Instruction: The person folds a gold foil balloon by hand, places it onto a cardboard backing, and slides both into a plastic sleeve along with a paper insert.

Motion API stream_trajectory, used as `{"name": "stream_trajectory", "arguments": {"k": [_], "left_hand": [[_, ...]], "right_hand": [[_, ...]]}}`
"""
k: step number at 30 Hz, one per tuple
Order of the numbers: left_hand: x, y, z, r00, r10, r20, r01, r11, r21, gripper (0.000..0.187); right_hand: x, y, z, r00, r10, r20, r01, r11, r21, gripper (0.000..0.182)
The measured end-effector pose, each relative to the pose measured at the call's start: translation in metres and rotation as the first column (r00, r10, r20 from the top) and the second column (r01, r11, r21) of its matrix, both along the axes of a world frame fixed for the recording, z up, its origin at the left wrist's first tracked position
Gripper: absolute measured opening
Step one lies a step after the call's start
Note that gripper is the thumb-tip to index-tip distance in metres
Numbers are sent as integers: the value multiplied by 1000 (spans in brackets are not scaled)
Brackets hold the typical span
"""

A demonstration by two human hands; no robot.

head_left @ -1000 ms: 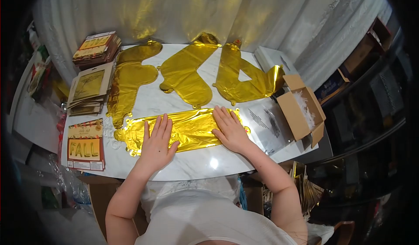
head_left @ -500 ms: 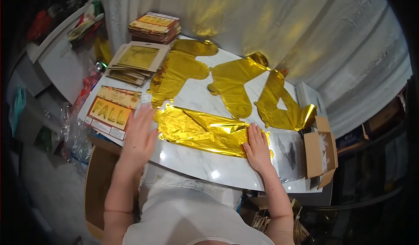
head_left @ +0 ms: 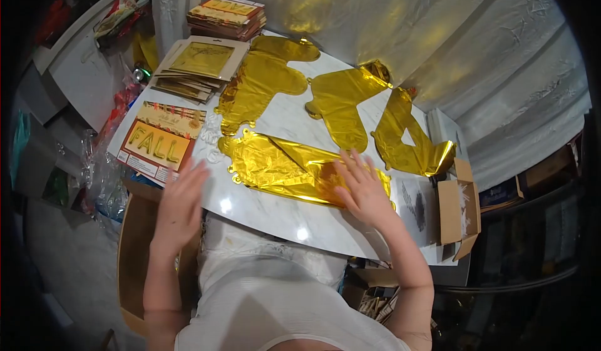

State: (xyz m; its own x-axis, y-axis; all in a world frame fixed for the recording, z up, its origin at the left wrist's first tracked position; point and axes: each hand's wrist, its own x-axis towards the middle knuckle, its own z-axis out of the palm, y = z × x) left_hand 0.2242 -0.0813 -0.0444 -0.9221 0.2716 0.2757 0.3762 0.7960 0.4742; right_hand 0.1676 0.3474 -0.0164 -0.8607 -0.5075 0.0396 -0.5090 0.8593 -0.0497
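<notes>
A gold foil balloon (head_left: 282, 166), a long flat crinkled strip, lies across the front of the white marble-patterned table (head_left: 250, 216). Over its right end is my right hand (head_left: 366, 194), fingers spread and overlapping the foil. My left hand (head_left: 180, 207), slightly blurred, has its fingers stretched out and holds nothing. It is by the table's front edge, just below the printed FALL card (head_left: 159, 139). Behind the strip lie more flat gold foil balloons: an F-shaped one (head_left: 260, 79), a branching one (head_left: 338, 104) and an A-shaped one (head_left: 407, 138).
Packaged cards (head_left: 226, 16) are stacked at the back left, beside a pile of sleeves with a gold window (head_left: 200, 60). A small cardboard box (head_left: 449, 210) stands at the right edge. Below the left edge is a larger cardboard box (head_left: 141, 244). A pale curtain (head_left: 438, 32) hangs behind.
My left hand has moved down and left, away from the FALL card and the strip's left end. My right hand's fingers have spread and reach further left over the foil. The view has shifted slightly.
</notes>
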Motion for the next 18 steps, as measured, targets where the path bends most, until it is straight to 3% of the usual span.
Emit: {"name": "stream_trajectory", "arguments": {"k": [3, 4, 8, 18], "left_hand": [[-41, 45, 4, 990, -139, -31, 140, 990, 27, 53], [-58, 57, -2, 985, -155, -77, 151, 987, -56, 52], [-94, 73, -33, 976, -146, -161, 101, 961, -257, 53], [-92, 74, -43, 988, -98, -120, 72, 975, -210, 56]], "right_hand": [[-31, -46, -7, 971, 239, 5, -236, 964, -118, 62], [-40, -60, -16, 956, 293, -17, -292, 944, -153, 62], [-63, -98, -41, 943, 332, -26, -331, 925, -185, 62], [-75, -107, -64, 954, 299, 25, -284, 924, -255, 65]]}}
